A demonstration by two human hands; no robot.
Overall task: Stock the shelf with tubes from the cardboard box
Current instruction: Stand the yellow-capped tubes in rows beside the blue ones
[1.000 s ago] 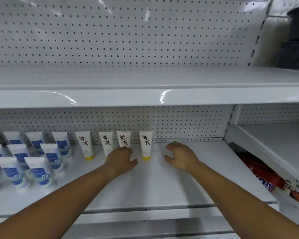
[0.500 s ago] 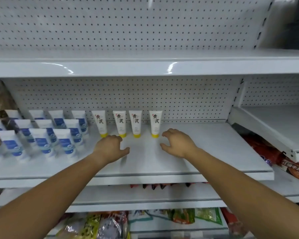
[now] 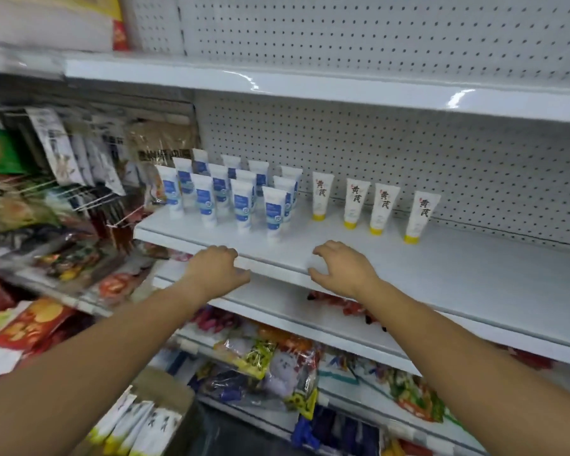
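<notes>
Several cream tubes with yellow caps [image 3: 383,208] stand in a row at the back of the white shelf [image 3: 458,278]. To their left stands a group of several white tubes with blue labels [image 3: 242,205]. My left hand [image 3: 216,269] hovers at the shelf's front edge, fingers loosely curled and empty. My right hand [image 3: 341,269] is over the front of the shelf, fingers curled and apart, holding nothing. The cardboard box [image 3: 165,403] sits at the bottom left with more cream tubes [image 3: 135,426] lying in it.
An upper shelf [image 3: 310,83] overhangs the tubes. Hanging packets on hooks [image 3: 66,153] fill the left. Below are lower shelves with snack bags [image 3: 264,360] and red packets [image 3: 349,306].
Both hands have drawn back from the tube row to the shelf's front edge. The view has swung left and down, bringing the cardboard box and lower shelves into sight.
</notes>
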